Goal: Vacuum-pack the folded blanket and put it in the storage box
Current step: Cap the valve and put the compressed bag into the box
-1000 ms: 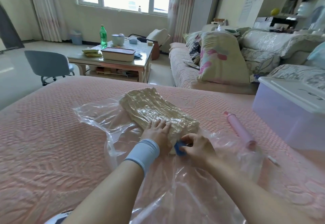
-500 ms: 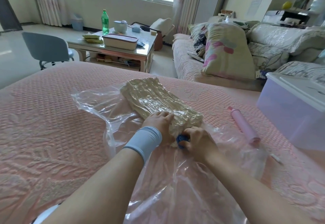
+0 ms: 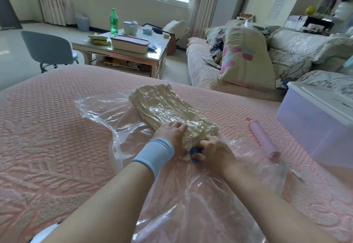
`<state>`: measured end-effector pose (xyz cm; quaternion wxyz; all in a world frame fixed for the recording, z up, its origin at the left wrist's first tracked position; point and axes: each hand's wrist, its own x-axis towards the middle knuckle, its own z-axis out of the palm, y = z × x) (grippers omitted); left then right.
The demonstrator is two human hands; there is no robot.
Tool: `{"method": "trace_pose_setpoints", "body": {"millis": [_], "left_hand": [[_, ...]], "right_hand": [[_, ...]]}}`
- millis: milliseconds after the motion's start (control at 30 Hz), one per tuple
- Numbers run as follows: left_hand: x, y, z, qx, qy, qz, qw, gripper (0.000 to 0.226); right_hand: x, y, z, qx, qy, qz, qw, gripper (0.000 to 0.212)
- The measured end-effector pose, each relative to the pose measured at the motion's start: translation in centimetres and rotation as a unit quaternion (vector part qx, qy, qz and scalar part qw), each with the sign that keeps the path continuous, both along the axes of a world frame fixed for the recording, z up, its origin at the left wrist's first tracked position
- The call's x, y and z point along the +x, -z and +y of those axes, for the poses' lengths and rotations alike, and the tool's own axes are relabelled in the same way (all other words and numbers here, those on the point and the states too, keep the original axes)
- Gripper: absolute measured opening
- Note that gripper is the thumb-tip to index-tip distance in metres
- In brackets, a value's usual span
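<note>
While L hand presses flat, fingers relaxed, on the bagged blanket, R hand pinches the blue valve at its near end.

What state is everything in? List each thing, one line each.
left hand: flat, pressing on the blanket.
right hand: curled round the blue valve cap.
blanket: squeezed flat and wrinkled inside the vacuum bag.
vacuum bag: tight round the blanket, edges loose.
blue valve cap: gripped by the right hand.
pink pump: lying on the bed, unheld.
storage box: lid on.
green bottle: upright.
</note>
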<state>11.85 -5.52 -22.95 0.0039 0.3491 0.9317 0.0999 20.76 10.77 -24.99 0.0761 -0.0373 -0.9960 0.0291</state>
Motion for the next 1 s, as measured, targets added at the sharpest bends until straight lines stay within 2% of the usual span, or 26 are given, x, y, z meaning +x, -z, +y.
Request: {"method": "trace_pose_setpoints", "body": {"millis": [133, 167, 300, 367, 400, 500, 600, 700, 800, 900, 1000], "left_hand": [[0.1, 0.0, -0.1, 0.003, -0.001, -0.005, 1.000, 0.095], [0.1, 0.0, -0.1, 0.003, -0.001, -0.007, 1.000, 0.095], [0.0, 0.0, 0.1, -0.006, -0.003, -0.005, 1.000, 0.095], [0.0, -0.1, 0.1, -0.006, -0.006, -0.004, 1.000, 0.094], [0.1, -0.1, 0.2, -0.005, -0.007, -0.004, 1.000, 0.094], [0.2, -0.2, 0.2, -0.006, -0.006, -0.007, 1.000, 0.095], [0.2, -0.4, 0.1, -0.020, 0.000, -0.013, 1.000, 0.099], [0.3, -0.6, 0.0, -0.034, 0.009, -0.023, 0.999, 0.105], [0.2, -0.8, 0.0, -0.041, 0.014, -0.034, 0.998, 0.105], [0.2, -0.8, 0.1, -0.051, 0.018, -0.039, 0.998, 0.106], [0.1, -0.7, 0.2, -0.057, 0.019, -0.043, 0.997, 0.108]], "right_hand": [[0.1, -0.5, -0.4, 0.060, 0.023, 0.020, 0.998, 0.056], [0.2, -0.7, -0.4, 0.060, 0.014, 0.021, 0.998, 0.053], [0.5, -1.4, -0.5, -0.070, -0.036, -0.010, 0.997, 0.027], [0.3, -1.2, -0.8, -0.049, -0.013, -0.022, 0.998, 0.022], [0.2, -1.1, -0.8, -0.022, 0.005, -0.018, 1.000, 0.022], [0.0, -0.8, -0.6, 0.044, 0.043, 0.003, 0.998, 0.044], [0.0, -1.2, -0.3, -0.002, 0.005, 0.028, 1.000, 0.032], [0.0, -1.6, -0.4, -0.061, -0.037, -0.018, 0.997, 0.027], [-0.3, -1.2, -0.2, -0.027, -0.013, -0.020, 0.999, 0.023], [-0.3, -0.9, -0.3, 0.031, 0.011, 0.003, 0.999, 0.036], [-0.1, -1.0, -0.6, -0.019, -0.025, 0.029, 0.999, 0.028]]}}
